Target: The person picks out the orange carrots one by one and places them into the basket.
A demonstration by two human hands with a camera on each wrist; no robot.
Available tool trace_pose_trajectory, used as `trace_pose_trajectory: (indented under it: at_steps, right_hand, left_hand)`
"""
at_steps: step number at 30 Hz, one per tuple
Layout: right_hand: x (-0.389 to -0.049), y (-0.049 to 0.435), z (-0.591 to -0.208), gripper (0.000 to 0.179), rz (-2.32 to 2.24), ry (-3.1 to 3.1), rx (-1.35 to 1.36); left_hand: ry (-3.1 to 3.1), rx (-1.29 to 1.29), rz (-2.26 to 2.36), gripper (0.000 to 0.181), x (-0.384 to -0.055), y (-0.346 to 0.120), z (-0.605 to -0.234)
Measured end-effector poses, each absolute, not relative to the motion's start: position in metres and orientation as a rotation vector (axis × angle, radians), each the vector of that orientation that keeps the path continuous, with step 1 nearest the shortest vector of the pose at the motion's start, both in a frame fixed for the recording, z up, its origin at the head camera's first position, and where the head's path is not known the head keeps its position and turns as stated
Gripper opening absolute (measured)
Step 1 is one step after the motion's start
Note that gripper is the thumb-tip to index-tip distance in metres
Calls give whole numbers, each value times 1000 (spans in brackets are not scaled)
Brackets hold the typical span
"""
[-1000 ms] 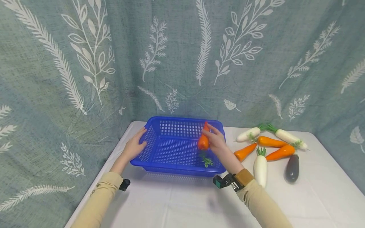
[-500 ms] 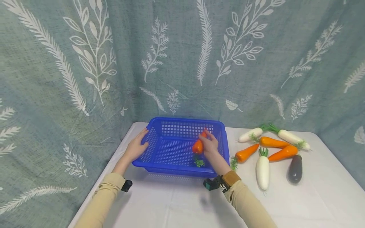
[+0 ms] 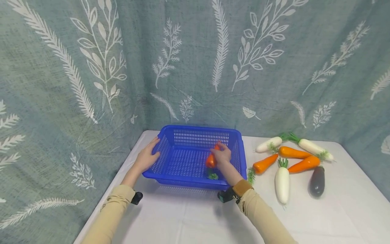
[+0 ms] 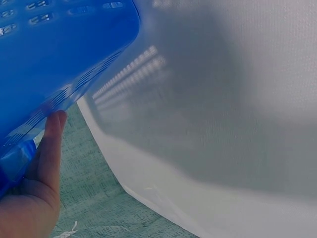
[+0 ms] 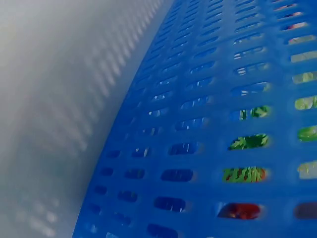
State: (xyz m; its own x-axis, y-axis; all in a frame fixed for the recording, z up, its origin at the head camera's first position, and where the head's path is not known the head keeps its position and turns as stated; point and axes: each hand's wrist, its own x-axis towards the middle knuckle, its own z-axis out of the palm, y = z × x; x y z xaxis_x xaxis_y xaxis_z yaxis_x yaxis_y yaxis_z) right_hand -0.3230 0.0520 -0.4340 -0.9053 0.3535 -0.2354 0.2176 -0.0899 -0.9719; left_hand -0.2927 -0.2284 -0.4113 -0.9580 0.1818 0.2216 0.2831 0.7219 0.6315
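A blue plastic basket [image 3: 189, 181] with slotted walls is held up, tilted over the white table. My left hand [image 3: 147, 157] grips its left rim, thumb at the top edge; in the left wrist view the fingers [image 4: 52, 144] lie along the outside of the wall. Inside the basket's right half, my right hand [image 3: 223, 156] holds an orange carrot [image 3: 211, 160] by its narrow end, and its green leafy top [image 3: 212, 175] hangs low near the basket floor. Through the slots in the right wrist view only bits of the green leaves [image 5: 250, 142] show; the right hand is hidden there.
To the right of the basket lie several vegetables: a carrot [image 3: 264, 164] closest to it, more carrots [image 3: 304, 164], white radishes [image 3: 282, 184] with green tops and a dark eggplant [image 3: 317, 182]. A green patterned curtain [image 3: 195, 67] hangs behind the table [image 3: 182, 217].
My right hand has moved left and lower into the basket, taking the carrot with it. The left hand stays at the left rim.
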Motion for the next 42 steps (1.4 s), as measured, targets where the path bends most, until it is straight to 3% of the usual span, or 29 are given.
trace_pose_trajectory:
  at_steps: [5, 10, 22, 28, 32, 37, 39, 42]
  right_hand:
    - [-314, 51, -422, 52, 2041, -2237, -684]
    - [-361, 60, -488, 54, 1993, -2309, -594]
    - [-335, 55, -461, 41, 2105, -2652, -550]
    - [-384, 56, -522, 33, 2199, -2761, -594]
    - [-378, 57, -515, 45, 2089, -2929, -472]
    - [-375, 58, -510, 36, 2098, -3092, -385]
    - [-383, 58, -524, 32, 2147, -3099, -441]
    - [-421, 59, -580, 27, 2112, -3073, -512]
  left_hand:
    - [-2778, -388, -1060, 56, -293, -227, -410]
    - [-2783, -393, -1055, 56, -293, -227, -410]
    - [-2778, -388, -1058, 56, -294, -229, -412]
    - [-2781, -376, -1054, 56, -293, -229, -411]
    - [-2780, -379, -1055, 56, -294, -229, -411]
    - [-2778, -377, -1066, 57, -295, -228, -411]
    - [-2780, -374, -1073, 57, -296, -228, -412]
    - [-2782, -374, -1072, 56, -295, -228, -412]
